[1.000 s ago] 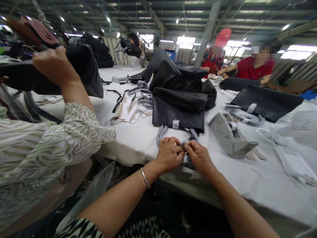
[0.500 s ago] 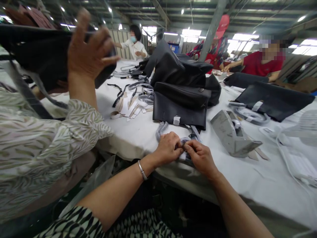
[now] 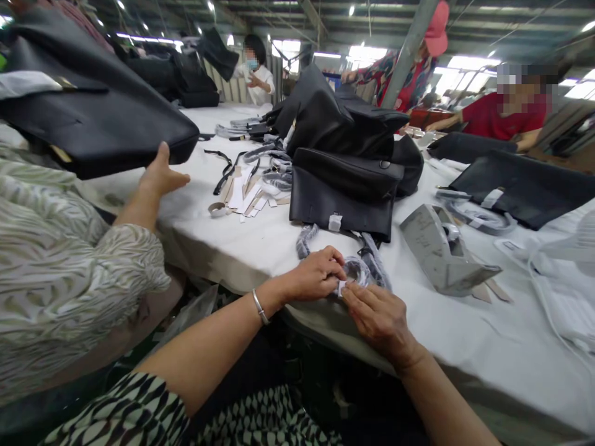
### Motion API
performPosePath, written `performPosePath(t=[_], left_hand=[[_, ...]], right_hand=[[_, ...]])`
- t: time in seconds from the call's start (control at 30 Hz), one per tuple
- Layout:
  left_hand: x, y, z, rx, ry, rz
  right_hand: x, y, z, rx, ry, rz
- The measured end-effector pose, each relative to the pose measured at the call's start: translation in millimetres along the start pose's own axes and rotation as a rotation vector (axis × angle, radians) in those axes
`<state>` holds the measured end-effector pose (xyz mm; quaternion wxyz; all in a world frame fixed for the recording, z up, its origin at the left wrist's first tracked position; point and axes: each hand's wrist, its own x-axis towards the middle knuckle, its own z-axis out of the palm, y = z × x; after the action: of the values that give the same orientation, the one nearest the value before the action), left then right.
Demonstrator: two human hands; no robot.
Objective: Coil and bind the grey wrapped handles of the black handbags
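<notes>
Wearing a silver bracelet (image 3: 260,307) at the wrist, the left hand (image 3: 316,274) clamps its curled fingers on a plastic-wrapped strap (image 3: 363,267), which lies looped at the near edge of the white-covered tabletop (image 3: 474,347). The right hand (image 3: 379,314) meets it there, fingers together and tips against a small white piece (image 3: 341,287) on the strap; whether its thumb closes underneath, I cannot tell. To the right, apart from the hands, sits a grey tape dispenser (image 3: 434,248). Just beyond the strap lies a black bag (image 3: 341,198), with more black bags (image 3: 320,118) heaped behind it. Left of these are scattered card strips (image 3: 244,193) and a co-worker's open hand (image 3: 160,179), beside a raised bag (image 3: 125,124). Farther off, on the right, is a person in red (image 3: 504,118).
</notes>
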<state>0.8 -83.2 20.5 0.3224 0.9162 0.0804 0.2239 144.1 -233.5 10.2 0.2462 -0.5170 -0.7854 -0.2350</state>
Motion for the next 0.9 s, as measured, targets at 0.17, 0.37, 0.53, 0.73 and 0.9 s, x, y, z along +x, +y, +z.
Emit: performPosePath(t=[0.17, 0.37, 0.53, 0.73, 0.9], left_hand=[[-1, 2, -1.1, -0.05, 0.011, -0.041], [-5, 0, -2.9, -0.016, -0.028, 0.039], [-5, 0, -6.6, 0.121, -0.085, 0.059], [-6, 17, -10.3, 0.407, -0.135, 0.025], [-14, 21, -0.4, 0.484, -0.091, 0.007]], right_hand=[[-6, -15, -1, -0.091, 0.022, -0.029], [-18, -23, 1, -0.125, 0.022, 0.038], [-26, -22, 1, -0.121, 0.042, 0.034], [-22, -21, -2, -0.026, 0.035, 0.078], [-16, -8, -26, 0.098, 0.092, 0.175]])
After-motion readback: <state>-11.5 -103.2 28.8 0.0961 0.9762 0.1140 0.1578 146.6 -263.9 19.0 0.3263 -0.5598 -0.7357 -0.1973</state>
